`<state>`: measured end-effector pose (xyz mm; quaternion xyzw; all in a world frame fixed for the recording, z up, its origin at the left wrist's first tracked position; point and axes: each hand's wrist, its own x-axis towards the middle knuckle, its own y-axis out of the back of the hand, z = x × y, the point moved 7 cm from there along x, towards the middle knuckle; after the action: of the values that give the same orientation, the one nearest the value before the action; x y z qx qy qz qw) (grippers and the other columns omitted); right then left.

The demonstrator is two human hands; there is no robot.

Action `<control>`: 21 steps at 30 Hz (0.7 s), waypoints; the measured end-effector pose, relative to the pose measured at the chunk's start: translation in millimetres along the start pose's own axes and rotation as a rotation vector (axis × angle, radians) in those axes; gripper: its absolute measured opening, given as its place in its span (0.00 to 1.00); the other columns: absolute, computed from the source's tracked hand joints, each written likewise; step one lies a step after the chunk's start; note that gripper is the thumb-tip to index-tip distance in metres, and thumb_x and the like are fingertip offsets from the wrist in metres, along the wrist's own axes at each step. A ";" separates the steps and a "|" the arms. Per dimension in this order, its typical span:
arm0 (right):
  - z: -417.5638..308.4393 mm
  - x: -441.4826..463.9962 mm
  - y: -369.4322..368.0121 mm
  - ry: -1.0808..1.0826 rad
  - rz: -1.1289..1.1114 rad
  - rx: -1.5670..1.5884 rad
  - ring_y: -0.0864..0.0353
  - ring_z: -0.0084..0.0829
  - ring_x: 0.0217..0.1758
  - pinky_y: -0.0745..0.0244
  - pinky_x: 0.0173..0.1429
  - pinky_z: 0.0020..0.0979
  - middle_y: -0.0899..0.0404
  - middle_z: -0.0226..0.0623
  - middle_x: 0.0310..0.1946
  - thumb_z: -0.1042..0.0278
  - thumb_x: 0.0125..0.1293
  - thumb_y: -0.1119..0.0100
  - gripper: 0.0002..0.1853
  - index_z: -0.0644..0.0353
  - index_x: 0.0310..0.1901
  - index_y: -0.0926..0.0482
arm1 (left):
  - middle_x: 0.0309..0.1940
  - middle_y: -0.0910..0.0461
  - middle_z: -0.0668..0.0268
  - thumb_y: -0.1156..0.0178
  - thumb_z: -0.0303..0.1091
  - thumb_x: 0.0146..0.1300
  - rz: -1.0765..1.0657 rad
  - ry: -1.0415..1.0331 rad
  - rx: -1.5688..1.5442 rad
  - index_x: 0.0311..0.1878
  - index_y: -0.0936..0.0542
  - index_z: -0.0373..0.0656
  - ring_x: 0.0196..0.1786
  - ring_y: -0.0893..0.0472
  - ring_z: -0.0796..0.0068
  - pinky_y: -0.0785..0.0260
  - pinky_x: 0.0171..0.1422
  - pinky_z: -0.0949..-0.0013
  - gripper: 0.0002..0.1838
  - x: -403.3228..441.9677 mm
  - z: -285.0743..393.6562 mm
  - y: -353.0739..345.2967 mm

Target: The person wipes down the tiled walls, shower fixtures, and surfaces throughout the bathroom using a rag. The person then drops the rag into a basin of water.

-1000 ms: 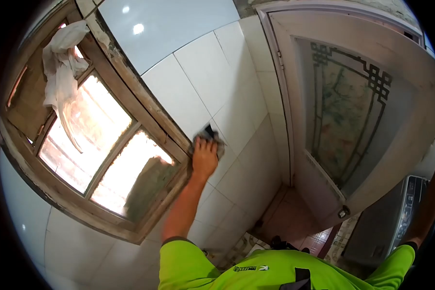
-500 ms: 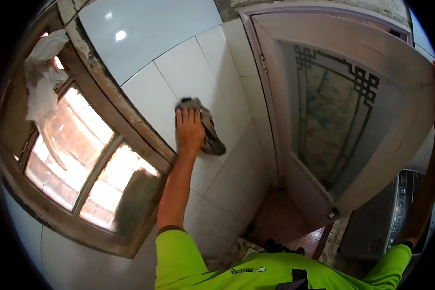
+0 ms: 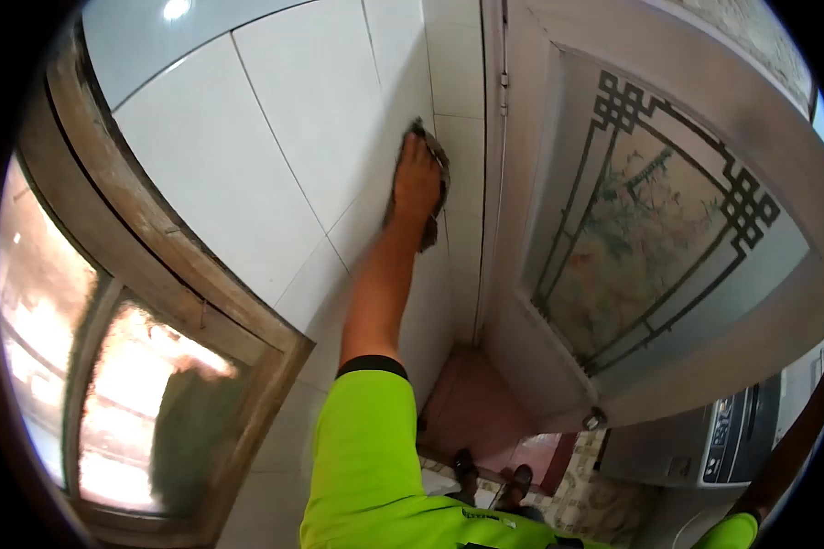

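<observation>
My left hand point(image 3: 417, 183) presses a dark grey-brown cloth point(image 3: 443, 174) against the white wall tiles point(image 3: 316, 128), close to the corner beside the door. The cloth is bunched under the palm and sticks out past the fingertips and along the right side of the hand. My right arm point(image 3: 801, 421) reaches up along the dark right edge of the view, near the door's outer side. Its hand is lost in the dark border, so its fingers cannot be made out.
A door point(image 3: 513, 274) with a patterned glass panel stands ajar on the right. A wooden-framed window point(image 3: 256, 366) is at the left. Below the door is a grey appliance with a control panel point(image 3: 728, 439). My feet point(image 3: 517, 480) show on the patterned floor.
My left hand has slid the cloth across the tiles to the right, toward the corner. The view has turned, and my right hand has passed into the dark edge.
</observation>
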<state>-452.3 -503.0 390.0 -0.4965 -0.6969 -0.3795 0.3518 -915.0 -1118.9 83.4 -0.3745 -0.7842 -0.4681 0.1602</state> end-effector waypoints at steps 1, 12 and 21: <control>-55.0 -22.1 -9.4 0.256 0.077 -0.112 0.23 0.42 0.45 0.23 0.51 0.46 0.25 0.47 0.42 0.37 0.77 0.52 0.32 0.68 0.46 0.25 | 0.70 0.26 0.57 0.51 0.42 0.73 -0.166 -0.079 0.079 0.58 0.16 0.40 0.79 0.39 0.53 0.70 0.86 0.44 0.22 -9.3 22.7 -24.9; -70.9 -31.7 0.8 0.267 0.153 -0.142 0.22 0.45 0.46 0.23 0.53 0.45 0.22 0.49 0.45 0.43 0.79 0.53 0.27 0.66 0.47 0.24 | 0.75 0.33 0.61 0.41 0.36 0.70 -0.708 -0.451 0.049 0.55 0.13 0.46 0.82 0.44 0.56 0.74 0.87 0.46 0.15 -308.3 108.4 -57.6; -50.4 -25.9 -17.5 0.132 0.076 0.124 0.23 0.44 0.47 0.23 0.52 0.46 0.24 0.49 0.44 0.41 0.74 0.44 0.30 0.69 0.47 0.24 | 0.60 0.18 0.60 0.44 0.30 0.64 -0.295 -0.104 -0.095 0.46 0.12 0.38 0.73 0.30 0.65 0.53 0.85 0.53 0.14 -408.9 32.2 76.0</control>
<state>-456.6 -562.0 387.8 -0.4738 -0.6749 -0.3542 0.4412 -582.5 -1248.9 -132.5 -0.2861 -0.8150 -0.5030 0.0309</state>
